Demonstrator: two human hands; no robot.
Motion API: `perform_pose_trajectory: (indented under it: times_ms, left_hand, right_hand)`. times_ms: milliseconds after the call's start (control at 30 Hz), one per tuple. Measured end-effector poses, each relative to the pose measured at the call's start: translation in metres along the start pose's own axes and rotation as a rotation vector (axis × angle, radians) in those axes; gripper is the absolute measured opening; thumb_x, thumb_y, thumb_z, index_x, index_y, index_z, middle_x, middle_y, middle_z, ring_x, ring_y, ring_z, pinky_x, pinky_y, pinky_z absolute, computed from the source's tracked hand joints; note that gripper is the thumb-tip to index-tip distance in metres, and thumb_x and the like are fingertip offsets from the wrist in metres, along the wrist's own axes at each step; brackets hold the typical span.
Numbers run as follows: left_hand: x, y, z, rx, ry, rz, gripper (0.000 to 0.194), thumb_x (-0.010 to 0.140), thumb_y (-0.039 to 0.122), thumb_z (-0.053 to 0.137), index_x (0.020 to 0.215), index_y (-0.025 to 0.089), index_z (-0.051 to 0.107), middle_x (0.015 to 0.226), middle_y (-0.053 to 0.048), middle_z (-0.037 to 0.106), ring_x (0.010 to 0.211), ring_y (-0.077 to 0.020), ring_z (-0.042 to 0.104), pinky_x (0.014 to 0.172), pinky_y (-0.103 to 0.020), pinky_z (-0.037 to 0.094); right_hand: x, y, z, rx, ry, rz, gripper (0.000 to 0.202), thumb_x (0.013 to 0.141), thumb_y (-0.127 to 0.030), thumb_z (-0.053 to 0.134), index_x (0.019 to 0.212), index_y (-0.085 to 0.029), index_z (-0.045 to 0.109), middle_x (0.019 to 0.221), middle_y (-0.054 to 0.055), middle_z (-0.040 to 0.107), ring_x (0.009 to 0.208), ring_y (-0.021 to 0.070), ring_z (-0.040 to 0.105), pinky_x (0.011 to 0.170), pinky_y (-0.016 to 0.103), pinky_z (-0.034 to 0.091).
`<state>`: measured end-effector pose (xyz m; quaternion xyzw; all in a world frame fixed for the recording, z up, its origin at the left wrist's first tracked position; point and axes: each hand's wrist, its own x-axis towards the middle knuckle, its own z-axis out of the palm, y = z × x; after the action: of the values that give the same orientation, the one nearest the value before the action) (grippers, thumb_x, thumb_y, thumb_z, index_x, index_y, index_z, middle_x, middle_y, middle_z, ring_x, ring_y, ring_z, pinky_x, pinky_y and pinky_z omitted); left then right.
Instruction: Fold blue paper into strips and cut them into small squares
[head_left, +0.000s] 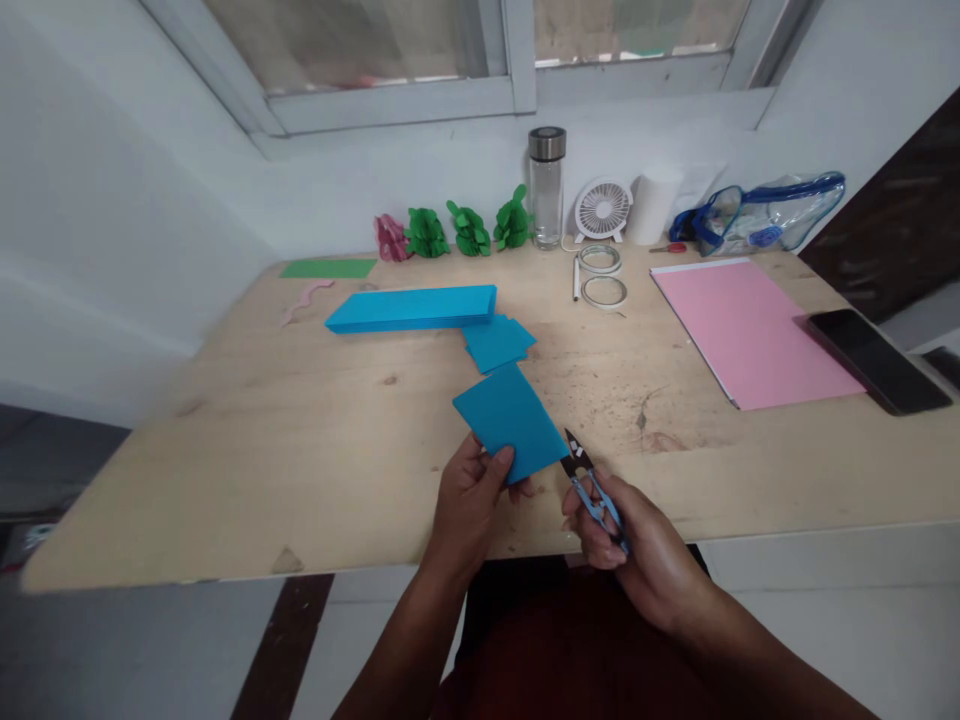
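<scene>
My left hand (474, 482) pinches a blue sheet of paper (514, 418) near its lower left edge, thumb on top. In my right hand (622, 530) is a pair of thread snips (592, 490) with blue handles and dark blades. The blades are parted, and they meet the paper's right corner; whether they cut into it I cannot tell. Just beyond lie several smaller blue paper pieces (499, 343), overlapping on the table. A long folded stack of blue paper (412, 308) rests behind them, over part of these pieces.
Green and pink paper figures (471, 230), a glass bottle (547, 190) and a small fan (603, 208) line the wall. Tape rolls (603, 291) and a pen (576, 279) lie mid-table. Pink paper (750, 330), a phone (874, 360) and a clear pouch (795, 212) occupy the right.
</scene>
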<state>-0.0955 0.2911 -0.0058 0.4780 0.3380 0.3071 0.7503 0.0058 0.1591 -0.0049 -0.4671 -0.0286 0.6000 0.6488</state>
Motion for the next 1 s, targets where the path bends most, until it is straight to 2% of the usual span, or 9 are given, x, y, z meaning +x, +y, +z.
perform_pose_trajectory:
  times_ms: [267,567,1000]
  left_hand:
    - [0.000,-0.004,-0.001,0.000,0.022,0.006,0.030,0.072,0.039,0.077,0.087,0.017,0.063,0.058,0.002,0.061,0.046,-0.0113,0.054,0.048,-0.021,0.042]
    - [0.001,-0.015,-0.002,-0.065,0.006,0.004,0.030,0.072,0.039,0.076,0.087,0.018,0.061,0.059,0.002,0.061,0.048,-0.0109,0.054,0.050,-0.022,0.043]
    - [-0.004,-0.015,-0.001,-0.089,-0.023,-0.028,0.032,0.073,0.041,0.075,0.086,0.017,0.059,0.056,0.003,0.059,0.045,-0.0099,0.052,0.048,-0.022,0.041]
  right_hand:
    - [0.002,0.002,0.001,-0.032,0.034,-0.007,0.048,0.087,-0.060,0.052,0.080,-0.014,0.065,0.049,-0.007,0.033,0.044,0.0054,0.019,0.042,0.024,0.015]
    - [-0.002,0.005,0.010,-0.002,0.062,-0.092,0.047,0.086,-0.059,0.054,0.079,-0.013,0.065,0.047,-0.008,0.029,0.045,0.0053,0.017,0.044,0.025,0.012]
    - [-0.007,0.015,0.014,0.055,0.080,-0.112,0.047,0.084,-0.060,0.058,0.074,-0.014,0.065,0.048,-0.008,0.028,0.045,0.0048,0.017,0.046,0.025,0.011]
